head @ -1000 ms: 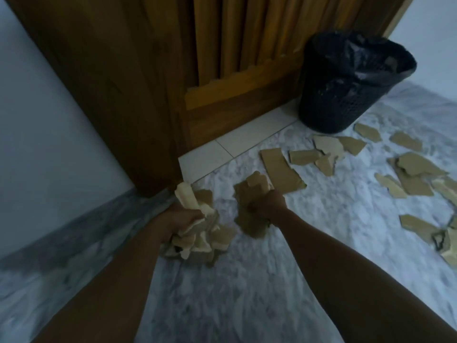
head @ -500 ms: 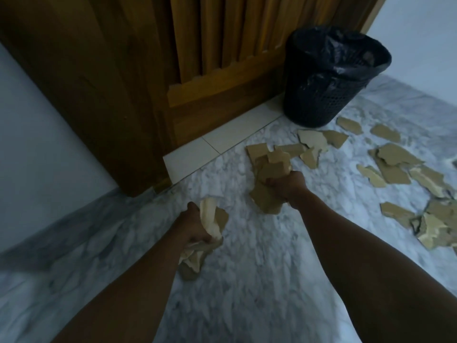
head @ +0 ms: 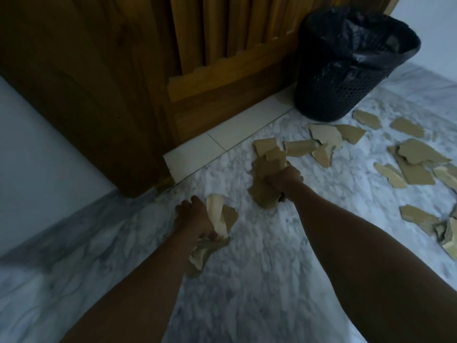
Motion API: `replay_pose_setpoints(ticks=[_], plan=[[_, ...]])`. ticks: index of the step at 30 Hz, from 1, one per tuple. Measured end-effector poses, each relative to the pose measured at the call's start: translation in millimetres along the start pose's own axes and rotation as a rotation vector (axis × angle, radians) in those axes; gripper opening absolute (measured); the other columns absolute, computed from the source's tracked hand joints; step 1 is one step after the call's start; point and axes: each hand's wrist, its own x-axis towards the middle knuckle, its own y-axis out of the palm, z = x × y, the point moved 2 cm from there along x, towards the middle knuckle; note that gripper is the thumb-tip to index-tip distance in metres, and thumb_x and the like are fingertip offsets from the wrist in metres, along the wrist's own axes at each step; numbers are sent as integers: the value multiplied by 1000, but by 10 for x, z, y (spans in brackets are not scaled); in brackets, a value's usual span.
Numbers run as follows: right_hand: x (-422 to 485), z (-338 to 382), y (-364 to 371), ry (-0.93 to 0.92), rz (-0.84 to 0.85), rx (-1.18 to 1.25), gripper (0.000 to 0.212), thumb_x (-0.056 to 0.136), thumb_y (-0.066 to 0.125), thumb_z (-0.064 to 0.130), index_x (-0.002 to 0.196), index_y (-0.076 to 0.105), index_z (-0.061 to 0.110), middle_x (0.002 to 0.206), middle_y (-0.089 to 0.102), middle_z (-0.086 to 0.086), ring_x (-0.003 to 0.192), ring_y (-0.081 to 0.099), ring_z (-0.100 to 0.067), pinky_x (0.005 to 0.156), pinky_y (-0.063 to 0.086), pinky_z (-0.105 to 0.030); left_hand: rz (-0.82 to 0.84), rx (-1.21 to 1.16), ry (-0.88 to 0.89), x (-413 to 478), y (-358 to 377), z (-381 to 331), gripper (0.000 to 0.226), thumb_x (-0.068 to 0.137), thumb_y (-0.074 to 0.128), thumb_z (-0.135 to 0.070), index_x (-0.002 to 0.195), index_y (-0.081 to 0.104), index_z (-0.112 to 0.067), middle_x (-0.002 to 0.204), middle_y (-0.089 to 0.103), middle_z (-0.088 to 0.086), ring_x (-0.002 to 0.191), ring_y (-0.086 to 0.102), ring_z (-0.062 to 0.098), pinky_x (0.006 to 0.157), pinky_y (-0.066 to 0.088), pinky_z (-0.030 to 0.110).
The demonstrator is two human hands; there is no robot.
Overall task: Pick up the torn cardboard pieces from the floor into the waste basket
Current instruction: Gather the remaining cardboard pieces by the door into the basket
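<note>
While your left hand (head: 195, 222) and right hand (head: 284, 180) each clench a bunch of cardboard pieces (head: 265, 191), the black-lined waste basket (head: 346, 70) stands upright by the door (head: 123, 70); its contents are too dark to tell.

Both bare forearms reach forward and down. Left hand (head: 195, 222) fisted, knuckles up, clamped on a wad of cardboard pieces (head: 217, 229). Right hand (head: 284, 180) further ahead, fisted on another cardboard bunch (head: 265, 184).

Right edge crops several cardboard pieces (head: 450, 240); waste basket (head: 346, 70) contents unreadable.
</note>
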Motion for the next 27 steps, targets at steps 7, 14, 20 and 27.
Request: replay_pose_setpoints(ticks=[7, 14, 20, 27], plan=[[-62, 40, 120, -18, 6, 15, 80, 77, 74, 46, 142, 38, 15, 140, 28, -9, 123, 39, -35, 93, 50, -50, 14, 81, 75, 35, -30, -6, 123, 44, 85, -69, 143, 36, -15, 142, 43, 9, 133, 36, 32, 108, 32, 41], [-38, -121, 70, -179, 145, -281, 111, 67, 77, 62, 148, 29, 5, 143, 41, -16, 131, 44, -38, 96, 48, -45, -49, 97, 10, -118, 4, -20, 107, 58, 83, -60, 143, 30, -22, 146, 30, 10, 137, 25, 33, 107, 30, 49], [-301, -161, 118, -230, 123, -95, 87, 67, 88, 38, 134, 45, 3, 125, 57, -14, 113, 58, -29, 86, 51, -36, 19, -108, 66, -77, 60, 4, 108, 58, 90, -43, 143, 30, -13, 142, 44, 10, 129, 44, 31, 102, 45, 43], [-405, 84, -326, -310, 155, -12, 71, 72, 85, 23, 133, 52, 5, 126, 59, -12, 113, 59, -29, 95, 52, -44, 47, -240, 126, -37, 115, 8, 102, 59, 86, -41, 140, 30, -12, 135, 52, 9, 121, 54, 27, 98, 49, 43]])
